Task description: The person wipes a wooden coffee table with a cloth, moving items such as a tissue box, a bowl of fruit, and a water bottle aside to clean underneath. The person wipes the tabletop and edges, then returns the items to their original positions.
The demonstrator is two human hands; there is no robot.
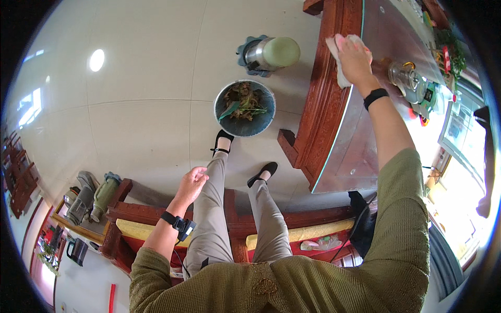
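My right hand (354,62) holds a pink and white cloth (343,79) against the near long edge of a glass-topped wooden table (327,113). Part of the cloth hangs over the carved reddish-brown side, and the rest is bunched under my fingers. My left hand (192,183) is held in the air above my left leg, loosely curled with nothing in it. A glass jug (405,76) stands on the tabletop, to the right of the cloth.
On the tiled floor, a bin (270,117) with dry leaves and scraps stands by my foot. Beyond it is a metal container with a pale green lid (282,52). Behind me runs a wooden bench (231,219) with yellow and red cushions. Thermos flasks (105,195) stand at the left.
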